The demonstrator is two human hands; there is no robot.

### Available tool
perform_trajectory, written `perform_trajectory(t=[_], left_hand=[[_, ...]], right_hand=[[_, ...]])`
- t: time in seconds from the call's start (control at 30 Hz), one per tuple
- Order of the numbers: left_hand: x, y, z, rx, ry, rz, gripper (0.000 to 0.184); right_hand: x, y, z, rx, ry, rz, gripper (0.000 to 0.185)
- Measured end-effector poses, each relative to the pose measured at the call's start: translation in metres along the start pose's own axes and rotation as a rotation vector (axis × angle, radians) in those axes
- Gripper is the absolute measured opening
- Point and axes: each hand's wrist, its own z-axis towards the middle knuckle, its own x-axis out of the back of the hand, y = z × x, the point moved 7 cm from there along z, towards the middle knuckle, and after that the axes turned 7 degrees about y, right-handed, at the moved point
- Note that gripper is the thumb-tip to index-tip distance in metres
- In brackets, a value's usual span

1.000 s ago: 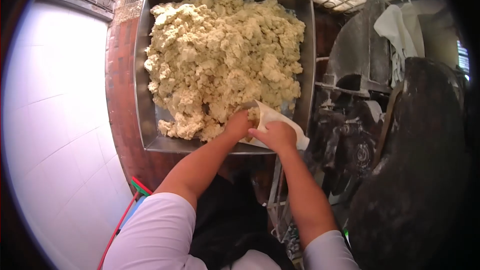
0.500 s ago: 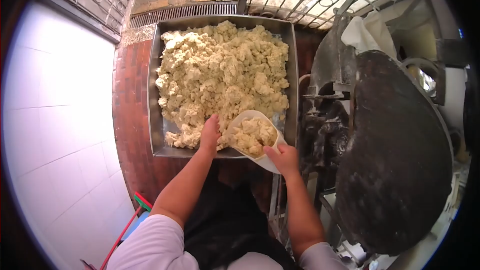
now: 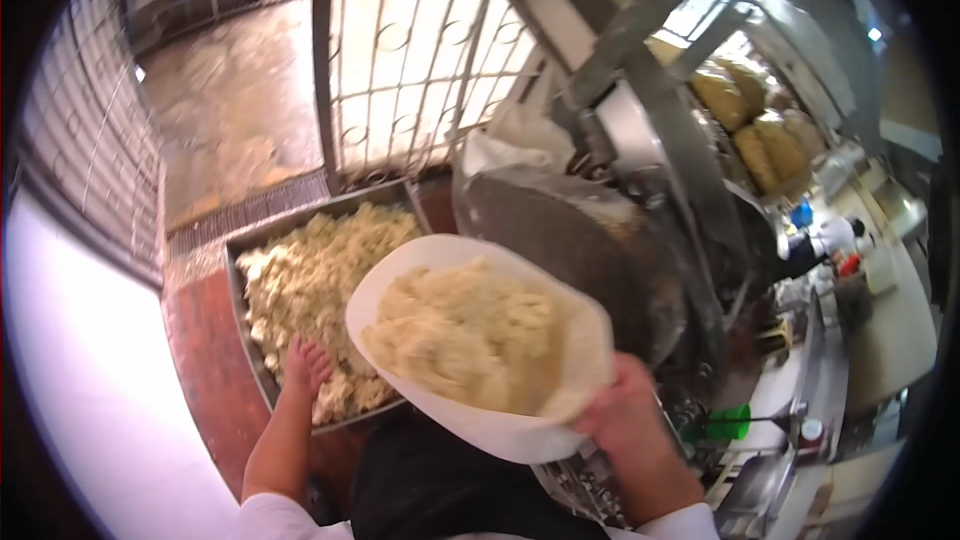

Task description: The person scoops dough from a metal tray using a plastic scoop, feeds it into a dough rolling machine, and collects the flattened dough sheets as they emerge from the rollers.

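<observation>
My right hand (image 3: 618,402), a little blurred, grips the end of a large white scoop (image 3: 490,432). Crumbly pale dough (image 3: 465,335) fills the scoop, which is raised in front of my body. Over the lower part of the metal tray (image 3: 236,285) is my left hand (image 3: 306,364), fingers apart and holding nothing. More crumbly dough (image 3: 310,255) lies heaped in that tray, partly hidden behind the scoop.
Beyond the scoop stands a large dark machine (image 3: 550,230) with metal arms. Barred gates (image 3: 400,60) are behind the tray. At the right are a long counter, a green container (image 3: 728,422) and a distant person (image 3: 835,238).
The filled scoop has risen out of the tray towards the camera in my right hand. My left hand has come off the dough. The view has turned right, showing more of the room.
</observation>
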Motion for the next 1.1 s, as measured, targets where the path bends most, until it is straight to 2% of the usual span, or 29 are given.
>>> perform_trajectory(t=[0.07, 0.1, 0.13, 0.23, 0.3, 0.37, 0.43, 0.47, 0.5, 0.53, 0.57, 0.63, 0.73, 0.83, 0.97, 1.03, 1.07, 1.1], left_hand=[[0.019, -0.013, 0.001, 0.078, 0.075, 0.161, 0.071], [0.03, -0.025, 0.007, 0.117, 0.068, 0.247, 0.063], [0.036, -0.036, 0.011, 0.157, 0.066, 0.332, 0.054], [0.051, -0.057, 0.003, 0.14, 0.113, 0.607, 0.046], [0.063, -0.079, 0.011, 0.127, 0.15, 0.646, 0.041], [0.061, -0.086, -0.009, 0.079, 0.209, 0.625, 0.037], [0.066, -0.103, -0.006, 0.102, 0.148, 0.668, 0.035], [0.068, -0.113, -0.004, 0.114, 0.118, 0.687, 0.034], [0.069, -0.12, -0.005, 0.098, 0.136, 0.669, 0.03], [0.07, -0.128, -0.009, 0.086, 0.154, 0.651, 0.027], [0.069, -0.133, -0.013, 0.073, 0.172, 0.632, 0.025], [0.072, -0.145, -0.028, 0.112, 0.213, 0.646, 0.026], [0.071, -0.162, -0.04, 0.163, 0.25, 0.655, 0.029], [0.077, -0.172, -0.048, 0.158, 0.245, 0.711, 0.03], [0.072, -0.17, -0.035, 0.108, 0.172, 0.83, 0.026], [0.07, -0.159, -0.03, 0.055, 0.123, 0.878, 0.025], [0.071, -0.151, -0.029, 0.037, 0.105, 0.899, 0.025], [0.062, -0.131, -0.029, -0.221, 0.027, 1.211, 0.026]], right_hand=[[0.022, -0.069, -0.031, 0.184, 0.123, 0.092, 0.042], [0.042, -0.101, -0.046, 0.297, 0.25, 0.025, 0.044], [0.066, -0.13, -0.064, 0.406, 0.407, -0.066, 0.046], [0.119, -0.212, -0.096, 0.714, 0.954, -0.26, 0.053], [0.164, -0.245, -0.086, 0.562, 0.768, -0.142, 0.048], [0.18, -0.287, -0.065, 0.555, 0.641, -0.522, 0.042], [0.187, -0.306, -0.031, 0.483, 0.759, -0.877, 0.042], [0.186, -0.312, -0.002, 0.435, 0.684, -1.166, 0.044], [0.179, -0.313, 0.028, 0.431, 0.72, -1.427, 0.052], [0.155, -0.312, 0.058, 0.686, 0.622, -1.887, 0.052], [0.143, -0.302, 0.093, 0.59, 0.575, -2.132, 0.058], [0.109, -0.289, 0.128, 0.537, 0.437, -2.177, 0.058], [0.096, -0.302, 0.154, 0.589, 0.401, -2.319, 0.055], [0.091, -0.327, 0.142, 0.571, 0.439, -2.421, 0.054], [0.092, -0.329, 0.124, 0.617, 0.482, -2.356, 0.051], [0.1, -0.323, 0.117, 0.647, 0.519, -2.275, 0.049], [0.099, -0.323, 0.108, 0.743, 0.574, -2.227, 0.049], [0.096, -0.322, 0.094, 0.836, 0.616, -2.173, 0.049]])
